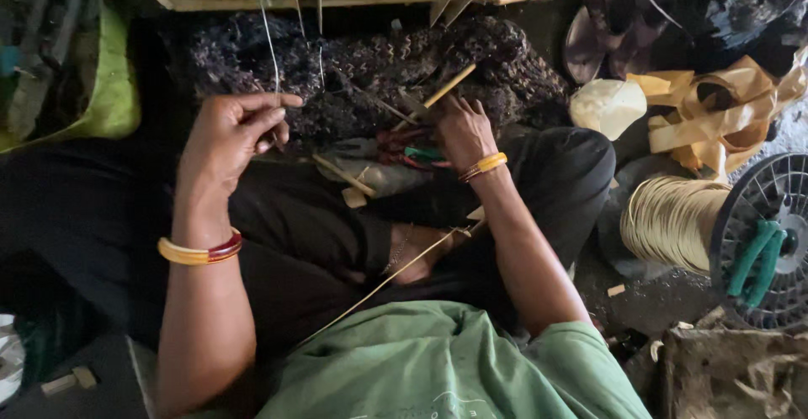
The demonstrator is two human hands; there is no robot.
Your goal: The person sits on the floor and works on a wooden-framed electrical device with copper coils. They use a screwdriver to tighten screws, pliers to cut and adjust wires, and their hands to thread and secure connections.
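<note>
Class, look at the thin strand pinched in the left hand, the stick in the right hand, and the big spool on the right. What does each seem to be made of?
Thin strand: pale, fine and taut, probably a cane or plastic strip; too thin to say which.
Stick at the right hand: light tan and matt, probably bamboo or wood.
Spool: cream cord wound in even ridges, likely cane or plastic, on a dark spoked wheel, perhaps plastic.
The left hand pinches the strand.

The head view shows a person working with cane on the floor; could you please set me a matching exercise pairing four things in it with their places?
Things:
1. left hand
2. right hand
3. spool of cane
4. sandals

Places:
A. top right, on the floor
B. on a thin stick over the dark patterned cloth
C. right edge, beside a wheel-like flange
D. raised, pinching a thin strand

Pairs: 1-D, 2-B, 3-C, 4-A
</note>
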